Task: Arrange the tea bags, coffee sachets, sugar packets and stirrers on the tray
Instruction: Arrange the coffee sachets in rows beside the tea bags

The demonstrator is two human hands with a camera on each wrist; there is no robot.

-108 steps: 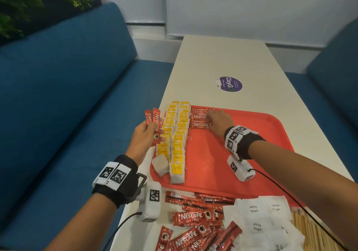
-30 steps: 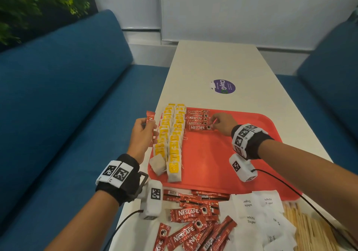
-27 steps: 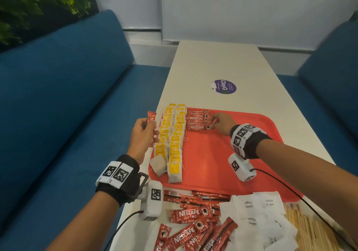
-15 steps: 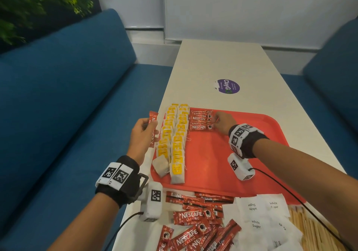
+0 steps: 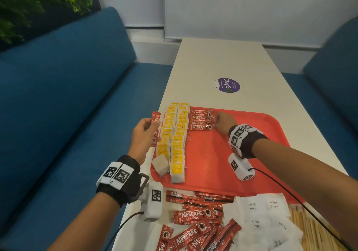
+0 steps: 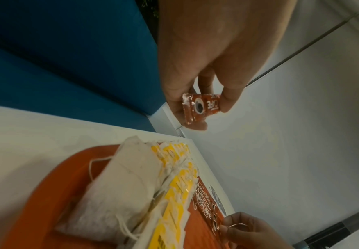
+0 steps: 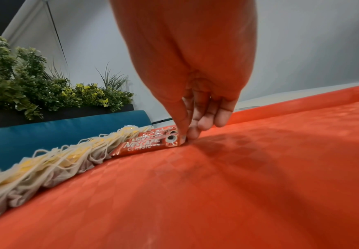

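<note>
A red tray (image 5: 242,154) lies on the white table. Two rows of yellow-tagged tea bags (image 5: 176,140) run along its left side. Beside them at the far end lies a short stack of red coffee sachets (image 5: 201,120). My right hand (image 5: 218,122) pinches the right end of the nearest of these sachets (image 7: 144,144) with thumb and forefinger (image 7: 182,124). My left hand (image 5: 150,126) hovers left of the tray and grips one upright coffee sachet (image 6: 202,107). Loose sachets (image 5: 195,223), white sugar packets (image 5: 259,217) and wooden stirrers (image 5: 310,229) lie on the table in front of the tray.
A purple round sticker (image 5: 228,85) is on the table beyond the tray. Blue sofas flank the table on the left (image 5: 67,95) and right (image 5: 333,76). Green plants (image 5: 29,3) stand behind the left sofa. The tray's left rim sits near the table edge.
My left hand held two sachets 3.6 s ago and now holds one. The sachet row on the tray has grown. My right hand has stayed at the row's right end.
</note>
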